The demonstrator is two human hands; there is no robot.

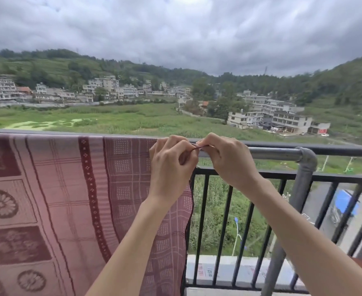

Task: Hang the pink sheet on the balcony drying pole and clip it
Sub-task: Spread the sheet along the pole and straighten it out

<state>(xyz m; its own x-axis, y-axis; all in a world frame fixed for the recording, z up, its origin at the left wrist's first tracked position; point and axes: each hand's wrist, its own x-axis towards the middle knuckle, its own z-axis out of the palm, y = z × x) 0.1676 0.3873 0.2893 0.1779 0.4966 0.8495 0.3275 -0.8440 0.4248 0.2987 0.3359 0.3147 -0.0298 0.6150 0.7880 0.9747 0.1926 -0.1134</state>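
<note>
Sheet [69, 199] draped leftward along pole [272, 153], corner edge pinched between left hand [171, 165] and right hand [229, 161]. No clip visible.

A single wide-angle view is taken from head height, faced outward over the grey metal drying pole [272, 153] and black barred balcony railing [225, 212], with both forearms seen close below. Distant hillside buildings [109, 88] and straight lines are bent by the lens.

faint red characters on low balcony wall [205, 272], unreadable
</note>
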